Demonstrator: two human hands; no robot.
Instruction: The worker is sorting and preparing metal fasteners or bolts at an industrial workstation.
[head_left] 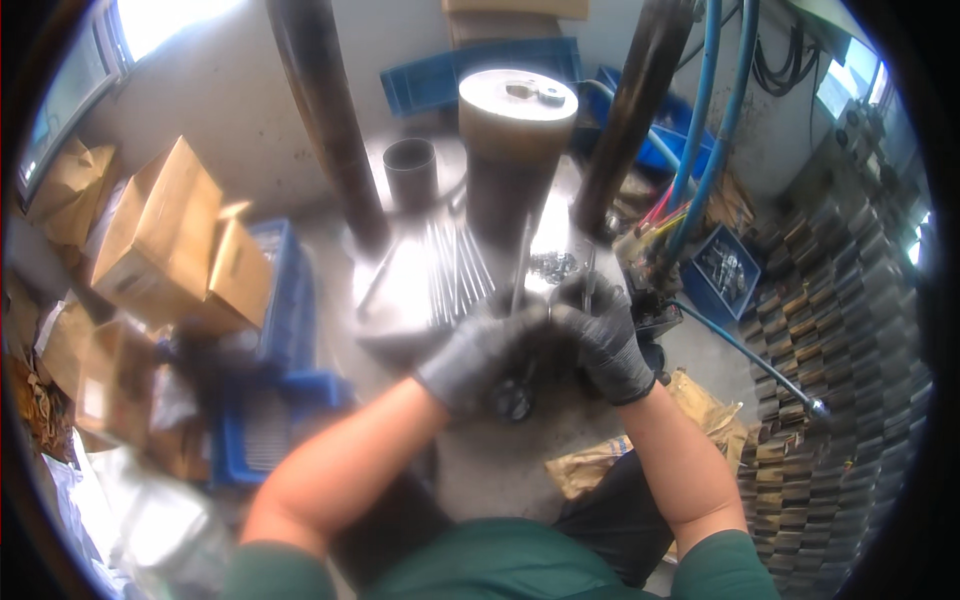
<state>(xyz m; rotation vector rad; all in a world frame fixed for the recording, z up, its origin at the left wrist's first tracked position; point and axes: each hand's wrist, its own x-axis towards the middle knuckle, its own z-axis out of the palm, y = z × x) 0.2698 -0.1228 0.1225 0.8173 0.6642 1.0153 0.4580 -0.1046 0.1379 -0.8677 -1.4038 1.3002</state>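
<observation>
Both my hands wear dark grey gloves and meet close together over the near edge of a shiny metal table (395,300). My left hand (490,345) is closed on a thin metal rod (522,262), which points up and away. Fingertips pinched, my right hand (608,345) is closed on a thin upright metal piece (588,284); its lower end is hidden by the fingers. Several long metal rods (458,265) lie side by side on the table, left of the hands. Just beyond the fingers is a pile of small metal parts (553,266). Blur softens the fingertips.
A thick column with a pale round top (490,95) stands behind the table, beside an open metal cup (410,178). Dark posts (330,120) flank it. Cardboard boxes (155,250) and blue crates (290,310) fill the left; stacked metal pieces (830,380) line the right.
</observation>
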